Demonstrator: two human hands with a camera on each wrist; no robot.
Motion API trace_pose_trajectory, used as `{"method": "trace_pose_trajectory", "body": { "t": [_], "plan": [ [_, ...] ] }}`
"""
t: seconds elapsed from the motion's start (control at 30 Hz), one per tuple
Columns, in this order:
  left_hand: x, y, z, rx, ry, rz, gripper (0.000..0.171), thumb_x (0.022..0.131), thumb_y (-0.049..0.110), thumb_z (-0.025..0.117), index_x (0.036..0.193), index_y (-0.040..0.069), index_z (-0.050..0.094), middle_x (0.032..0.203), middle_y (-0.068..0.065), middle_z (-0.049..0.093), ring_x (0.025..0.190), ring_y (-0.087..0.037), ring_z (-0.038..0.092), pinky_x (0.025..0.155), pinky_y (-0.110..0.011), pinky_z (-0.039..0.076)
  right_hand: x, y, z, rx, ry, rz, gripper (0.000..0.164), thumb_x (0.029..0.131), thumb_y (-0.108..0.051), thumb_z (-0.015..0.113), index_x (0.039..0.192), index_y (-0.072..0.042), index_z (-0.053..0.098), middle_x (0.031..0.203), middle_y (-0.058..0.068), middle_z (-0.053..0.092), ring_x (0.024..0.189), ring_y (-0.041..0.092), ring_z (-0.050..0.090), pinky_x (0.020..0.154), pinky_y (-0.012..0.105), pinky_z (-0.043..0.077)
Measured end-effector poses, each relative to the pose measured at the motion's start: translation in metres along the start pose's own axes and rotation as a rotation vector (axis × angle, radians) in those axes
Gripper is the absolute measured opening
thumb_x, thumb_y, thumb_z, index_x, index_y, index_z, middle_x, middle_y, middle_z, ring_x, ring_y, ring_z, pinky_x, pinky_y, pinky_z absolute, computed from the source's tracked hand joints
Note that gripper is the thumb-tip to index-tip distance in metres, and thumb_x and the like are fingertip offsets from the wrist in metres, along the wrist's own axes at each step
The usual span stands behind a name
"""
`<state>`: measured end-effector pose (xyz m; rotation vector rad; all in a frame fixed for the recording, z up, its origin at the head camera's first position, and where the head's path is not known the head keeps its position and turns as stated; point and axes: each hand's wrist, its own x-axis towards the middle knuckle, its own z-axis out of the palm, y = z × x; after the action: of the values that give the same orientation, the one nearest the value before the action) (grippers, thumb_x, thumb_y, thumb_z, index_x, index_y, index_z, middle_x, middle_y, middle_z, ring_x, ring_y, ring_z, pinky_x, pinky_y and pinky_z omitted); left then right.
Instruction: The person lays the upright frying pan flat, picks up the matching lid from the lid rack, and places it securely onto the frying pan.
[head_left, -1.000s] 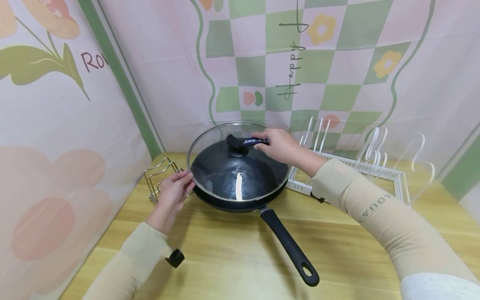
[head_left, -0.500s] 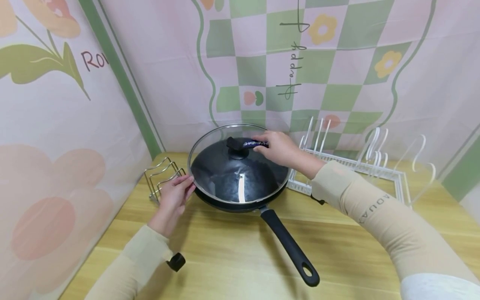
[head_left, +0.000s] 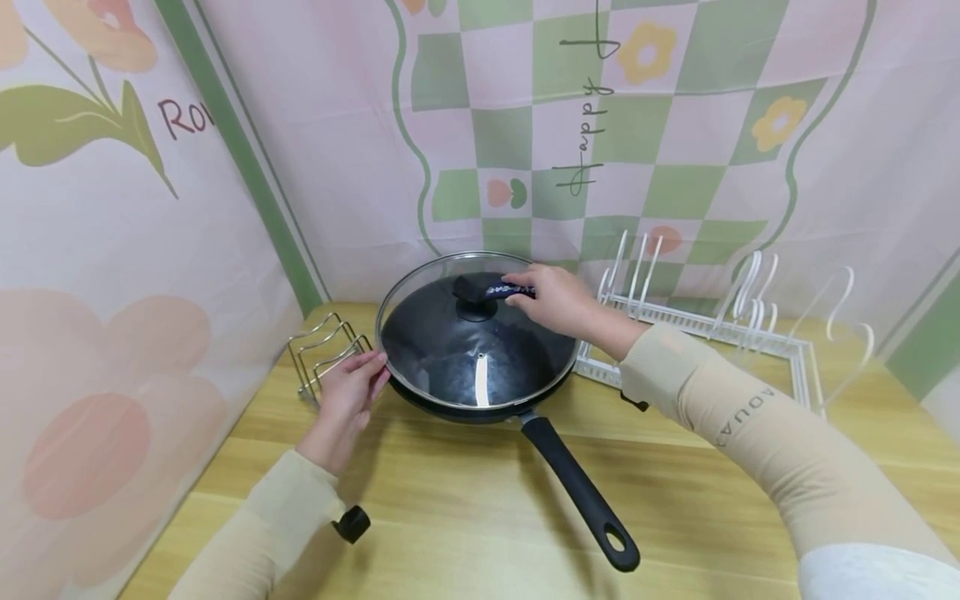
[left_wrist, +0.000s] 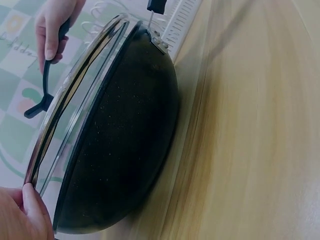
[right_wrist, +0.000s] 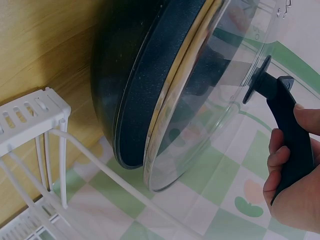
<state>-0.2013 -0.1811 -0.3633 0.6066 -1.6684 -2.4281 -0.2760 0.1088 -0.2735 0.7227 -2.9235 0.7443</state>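
A black pan [left_wrist: 125, 130] with a long black handle [head_left: 573, 487] sits on the wooden table. Over it is a clear glass lid [head_left: 420, 350] with a metal rim. In both wrist views a narrow gap shows between part of the lid's rim and the pan's edge. My right hand [head_left: 561, 302] grips the lid's black handle [right_wrist: 292, 145], fingers curled round it. At the left side of the pan, my left hand [head_left: 347, 393] pinches the lid's rim, the thumb lying on the rim in the left wrist view.
A gold wire rack [head_left: 315, 343] stands close behind my left hand. To the right of the pan is a white rack [head_left: 798, 367] with upright prongs, partly behind my right forearm. A patterned cloth [head_left: 502, 142] hangs behind the table [head_left: 450, 517].
The lid has come slightly down and nearer over the pan, both hands keeping their hold on it. The pan has stayed in place.
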Motion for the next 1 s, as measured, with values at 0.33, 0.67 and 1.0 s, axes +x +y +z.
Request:
{"method": "trace_pose_trajectory", "body": {
  "t": [0.33,0.67,1.0],
  "plan": [
    [0.003,-0.003,-0.001,0.027,-0.006,0.013,0.012,0.095,-0.009,0.065,0.105,-0.003,0.066,0.083,-0.001,0.068,0.067,-0.004,0.068,0.074,-0.016,0.058,0.0,0.002,0.003,0.002,0.003,-0.007,0.044,0.104,-0.023,0.064,0.144,-0.007,0.058,0.141,0.023,0.058,0.061,0.022,0.049,0.06,0.035,0.044],
    [0.004,-0.008,-0.004,0.046,0.03,0.039,0.012,0.092,-0.009,0.068,0.092,0.003,0.069,0.074,0.002,0.068,0.059,-0.002,0.064,0.064,-0.014,0.056,0.0,-0.002,0.009,-0.016,0.01,-0.017,0.044,0.103,-0.023,0.065,0.144,-0.006,0.059,0.138,0.022,0.059,0.075,0.027,0.054,0.067,0.038,0.046],
    [0.006,-0.011,-0.008,0.077,0.055,0.068,0.01,0.09,-0.01,0.069,0.092,0.0,0.071,0.079,0.0,0.066,0.062,-0.004,0.066,0.068,-0.016,0.058,0.0,-0.001,0.014,0.004,-0.003,-0.016,0.044,0.103,-0.021,0.065,0.144,-0.005,0.058,0.132,0.022,0.062,0.086,0.029,0.056,0.072,0.04,0.047]
  ]
}}
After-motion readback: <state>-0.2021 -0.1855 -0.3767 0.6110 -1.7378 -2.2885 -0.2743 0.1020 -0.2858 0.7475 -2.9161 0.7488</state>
